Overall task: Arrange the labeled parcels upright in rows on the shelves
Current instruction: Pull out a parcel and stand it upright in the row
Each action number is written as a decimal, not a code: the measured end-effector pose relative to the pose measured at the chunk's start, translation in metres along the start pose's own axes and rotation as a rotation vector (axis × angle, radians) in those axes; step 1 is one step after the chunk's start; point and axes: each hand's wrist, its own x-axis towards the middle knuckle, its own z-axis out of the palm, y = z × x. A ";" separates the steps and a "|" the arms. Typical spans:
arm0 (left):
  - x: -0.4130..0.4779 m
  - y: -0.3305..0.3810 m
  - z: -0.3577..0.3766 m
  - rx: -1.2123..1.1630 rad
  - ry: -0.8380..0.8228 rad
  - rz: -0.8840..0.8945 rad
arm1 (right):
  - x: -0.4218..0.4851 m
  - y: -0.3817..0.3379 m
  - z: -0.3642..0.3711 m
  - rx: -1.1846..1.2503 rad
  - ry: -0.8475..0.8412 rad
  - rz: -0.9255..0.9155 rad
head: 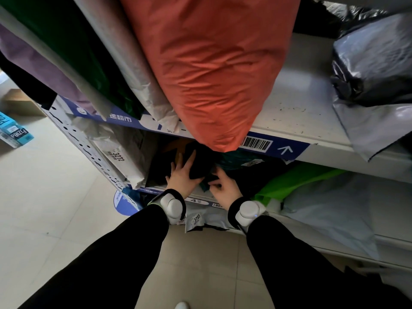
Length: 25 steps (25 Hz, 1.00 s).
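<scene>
At frame centre, on the grey metal shelf [201, 198], the soft black plastic parcel [198, 163] is pressed by the flat, spread left hand [181, 176] — its corner pinched by the right hand [226, 189], fingers curled; it is best tipped upright against its neighbours.

A blue printed carton [16, 132] is lying on the pale tiled floor [55, 197] at the left edge, a brown cardboard box [20, 101] sitting just above it in the frame.
</scene>
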 end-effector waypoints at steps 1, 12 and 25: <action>0.001 0.000 0.001 -0.010 -0.011 -0.001 | 0.001 0.001 0.001 0.011 -0.005 0.003; -0.005 0.006 -0.011 -0.162 -0.074 0.052 | -0.001 -0.011 0.013 0.061 0.000 -0.007; -0.021 0.022 -0.037 -0.670 0.022 0.079 | -0.007 -0.030 0.022 0.024 -0.035 -0.077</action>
